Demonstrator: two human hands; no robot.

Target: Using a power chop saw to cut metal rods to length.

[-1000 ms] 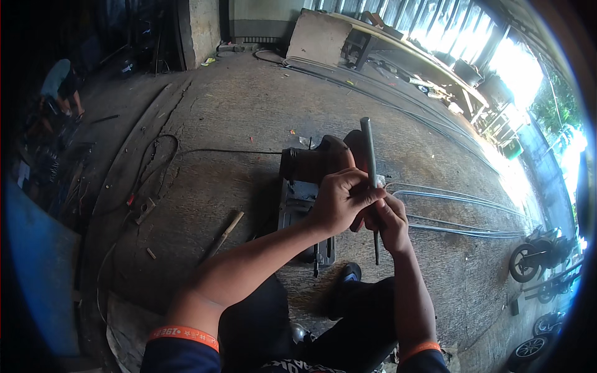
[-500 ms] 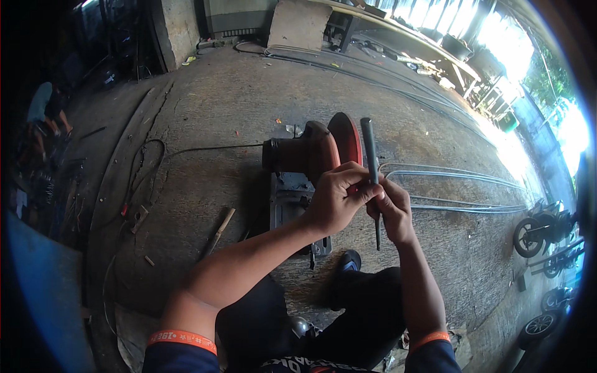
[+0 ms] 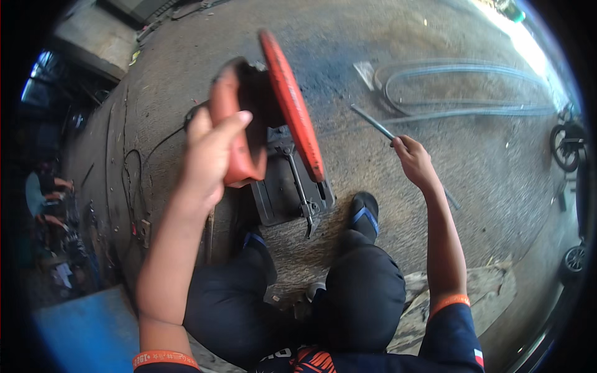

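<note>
My left hand [image 3: 211,149] grips the red handle [image 3: 231,133] of a chop saw [image 3: 283,155] that stands on the concrete floor in front of my feet. Its red blade guard [image 3: 292,102] is raised and points up and away from me. My right hand [image 3: 413,158] is closed around a thin grey metal rod [image 3: 372,123], which slants from upper left to lower right, to the right of the saw's black base [image 3: 280,199]. My knees in dark trousers fill the lower middle.
Long thin metal rods [image 3: 460,112] lie curved on the floor at the upper right. A black cable [image 3: 134,180] runs along the floor at the left. A person crouches at the far left edge [image 3: 43,193]. A motorbike wheel [image 3: 566,149] shows at the right rim.
Both hands held the rod upright together before. Now my left hand has let go of it and taken the saw's handle, while my right hand has carried the rod out to the right.
</note>
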